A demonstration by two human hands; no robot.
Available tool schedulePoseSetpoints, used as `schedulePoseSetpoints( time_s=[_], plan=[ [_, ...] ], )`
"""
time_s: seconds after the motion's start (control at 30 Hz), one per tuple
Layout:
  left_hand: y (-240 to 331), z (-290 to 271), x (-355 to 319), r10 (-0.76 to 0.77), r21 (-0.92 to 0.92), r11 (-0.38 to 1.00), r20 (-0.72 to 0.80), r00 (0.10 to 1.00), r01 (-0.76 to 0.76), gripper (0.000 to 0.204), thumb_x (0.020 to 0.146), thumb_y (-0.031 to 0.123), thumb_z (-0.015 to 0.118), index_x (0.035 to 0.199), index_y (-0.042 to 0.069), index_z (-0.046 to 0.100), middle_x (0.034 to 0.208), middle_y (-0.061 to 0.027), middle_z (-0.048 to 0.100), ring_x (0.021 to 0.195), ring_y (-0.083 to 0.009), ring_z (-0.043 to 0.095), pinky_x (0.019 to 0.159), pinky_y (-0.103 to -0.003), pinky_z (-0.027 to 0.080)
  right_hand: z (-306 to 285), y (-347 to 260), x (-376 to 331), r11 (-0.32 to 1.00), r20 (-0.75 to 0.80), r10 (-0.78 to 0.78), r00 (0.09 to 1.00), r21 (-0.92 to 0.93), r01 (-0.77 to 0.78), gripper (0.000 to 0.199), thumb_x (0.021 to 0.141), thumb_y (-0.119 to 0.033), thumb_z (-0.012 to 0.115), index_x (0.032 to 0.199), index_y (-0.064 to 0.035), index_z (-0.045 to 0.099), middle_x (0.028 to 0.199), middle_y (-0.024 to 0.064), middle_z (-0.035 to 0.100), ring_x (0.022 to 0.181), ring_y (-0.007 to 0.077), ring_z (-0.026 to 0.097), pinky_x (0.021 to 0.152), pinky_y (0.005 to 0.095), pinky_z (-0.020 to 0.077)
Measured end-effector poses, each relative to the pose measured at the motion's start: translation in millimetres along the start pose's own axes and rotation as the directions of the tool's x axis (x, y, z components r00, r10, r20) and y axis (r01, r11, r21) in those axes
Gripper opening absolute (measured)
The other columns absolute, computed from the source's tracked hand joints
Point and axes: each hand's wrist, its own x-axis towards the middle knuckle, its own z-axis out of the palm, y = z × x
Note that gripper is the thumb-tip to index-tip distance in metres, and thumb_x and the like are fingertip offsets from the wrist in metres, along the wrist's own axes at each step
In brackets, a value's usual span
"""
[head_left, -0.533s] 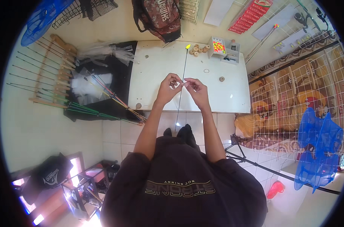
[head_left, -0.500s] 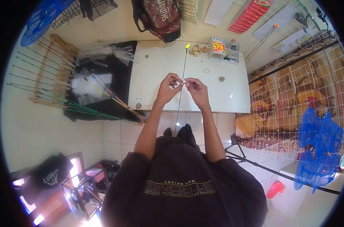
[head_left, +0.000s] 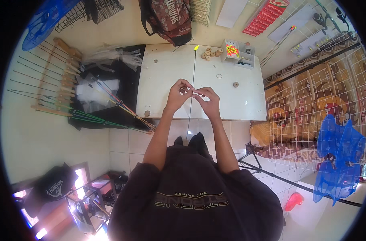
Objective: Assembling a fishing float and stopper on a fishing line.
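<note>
A thin dark fishing rod [head_left: 194, 66] with a bright yellow tip [head_left: 196, 47] runs from the back of the white table over its front edge toward my feet. Above the rod's middle, my left hand [head_left: 179, 94] is closed in a fingertip pinch. My right hand [head_left: 209, 101] meets it from the other side, thumb and forefinger drawn close together at the same spot. Whatever small thing the fingertips hold is too small to make out, and I cannot tell whether they grip the rod itself.
Cork rings [head_left: 208, 54] sit at the back of the white table [head_left: 163, 76], beside a white organizer box [head_left: 230, 59] with bright small pieces. One cork piece [head_left: 235, 84] lies to the right, another [head_left: 147, 113] near the front left. Colourful rods [head_left: 122, 105] and a wooden rack [head_left: 66, 80] stand left.
My right hand has shifted slightly left and its fingers now point more toward my left hand. The rod's yellow tip has moved slightly left and toward the back.
</note>
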Motion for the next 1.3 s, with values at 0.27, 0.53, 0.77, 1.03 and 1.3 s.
schedulePoseSetpoints(
  time_s=[0.27,0.53,0.77,1.03,1.3],
  plan=[
    [1,0,-1,-0.009,0.031,0.999,-0.007,1.0,0.01,0.018,0.079,0.002,0.067,0.09,0.006,0.053,0.084,-0.0001,0.058,0.076,-0.0068,0.054,0.065,-0.022,0.04,1,4,0,0.994,-0.001,0.082,0.997,0.079,-0.081,0.011,0.079,-0.004,0.069,0.089,-0.005,0.07,0.085,0.0062,0.066,0.078,0.0142,0.059,0.067,0.0264,0.0464],
    [8,2,0,-0.032,0.044,0.999,0.01,0.999,0.031,0.016,0.081,0.005,0.068,0.091,0.006,0.056,0.086,-0.0002,0.059,0.078,-0.0066,0.054,0.067,-0.022,0.04,4,14,1,0.808,-0.024,0.351,0.936,0.514,-0.289,0.013,0.084,-0.004,0.065,0.094,0.0042,0.063,0.088,0.0051,0.065,0.08,0.0088,0.058,0.076,0.0223,0.0463],
    [9,0,-2,-0.036,0.042,0.999,0.022,0.999,0.035,0.017,0.081,0.006,0.069,0.095,0.004,0.059,0.086,-0.0003,0.061,0.079,-0.0071,0.055,0.068,-0.022,0.041,2,6,3,0.808,-0.047,0.387,0.921,0.499,-0.313,0.024,0.081,-0.003,0.068,0.103,0.004,0.059,0.087,0.0099,0.067,0.082,0.0111,0.062,0.075,0.0224,0.0483],
    [14,1,-3,-0.047,0.153,0.988,0.046,0.998,0.04,0.014,0.082,0.012,0.069,0.091,0.004,0.065,0.086,-0.0008,0.065,0.077,-0.008,0.056,0.069,-0.023,0.042,3,4,1,0.936,-0.121,0.257,0.959,0.278,-0.215,0.013,0.082,-0.005,0.066,0.093,0.0008,0.07,0.088,0.0095,0.069,0.078,0.0125,0.064,0.072,0.024,0.0507],
    [11,1,-4,-0.026,0.138,0.99,0.053,0.998,0.019,0.01,0.081,0.011,0.07,0.084,0.005,0.061,0.08,-0.0003,0.064,0.074,-0.0059,0.054,0.067,-0.022,0.04,-9,-3,7,0.993,-0.046,0.105,0.993,0.064,-0.102,0.015,0.081,-0.001,0.064,0.094,-0.0035,0.071,0.086,0.0105,0.069,0.076,0.0167,0.065,0.07,0.0257,0.0504]
  ],
)
